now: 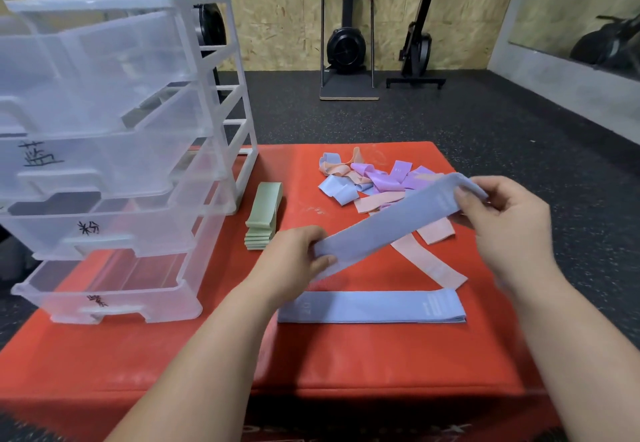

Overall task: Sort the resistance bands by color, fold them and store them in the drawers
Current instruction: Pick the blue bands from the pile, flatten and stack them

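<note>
- Hands reach forward on bare forearms over a red mat (346,365), one at each end of a single blue band (391,222).
- The left hand (298,256) sits low and near the middle of the mat, knuckles up, its fingers curled over the band's near end and its thumb pinching from below.
- The right hand (509,223) is higher and farther out, wrist bent inward, with the thumb and curled fingers pinching the band's far end.
- The blue band is held flat and stretched out in the air above the mat; its long axis slants from lower left up to upper right, and a pale printed patch shows near the right end.
- Just below it, a stack of blue bands (374,306) lies flat on the mat, long axis running left to right.
- A pink band (431,263) lies slantwise between that stack and the held band, passing under the held one.
- Behind the hands, a loose pile of bands (374,178) mixes purple, pink and blue.
- A stack of green bands (263,216) lies left of the pile, long axis pointing away from the person, just beside a clear plastic drawer unit (114,151).
- The unit stands on the mat's left side with its drawers pulled out; some fronts carry handwritten marks.
</note>
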`<move>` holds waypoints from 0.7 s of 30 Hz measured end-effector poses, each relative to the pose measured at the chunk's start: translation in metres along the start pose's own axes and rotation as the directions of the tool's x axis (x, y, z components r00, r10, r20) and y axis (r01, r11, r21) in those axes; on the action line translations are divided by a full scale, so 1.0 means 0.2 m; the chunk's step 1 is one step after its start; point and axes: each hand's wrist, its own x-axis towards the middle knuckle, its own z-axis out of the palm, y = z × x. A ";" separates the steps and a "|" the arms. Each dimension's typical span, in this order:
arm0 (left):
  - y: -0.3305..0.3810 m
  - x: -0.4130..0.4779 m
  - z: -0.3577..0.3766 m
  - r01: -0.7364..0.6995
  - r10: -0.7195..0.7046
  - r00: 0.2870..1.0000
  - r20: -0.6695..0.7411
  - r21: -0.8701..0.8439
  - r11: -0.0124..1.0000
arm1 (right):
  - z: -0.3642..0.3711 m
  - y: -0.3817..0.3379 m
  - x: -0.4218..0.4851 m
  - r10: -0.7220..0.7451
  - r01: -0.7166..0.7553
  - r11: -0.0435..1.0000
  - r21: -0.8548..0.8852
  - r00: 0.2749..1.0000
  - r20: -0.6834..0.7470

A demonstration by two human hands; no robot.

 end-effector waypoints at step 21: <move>0.00 -0.31 -0.23 0.282 -0.233 0.959 0.164 -0.664 0.693 | -0.26 0.14 -0.19 0.453 -0.454 0.889 0.058 0.891 0.038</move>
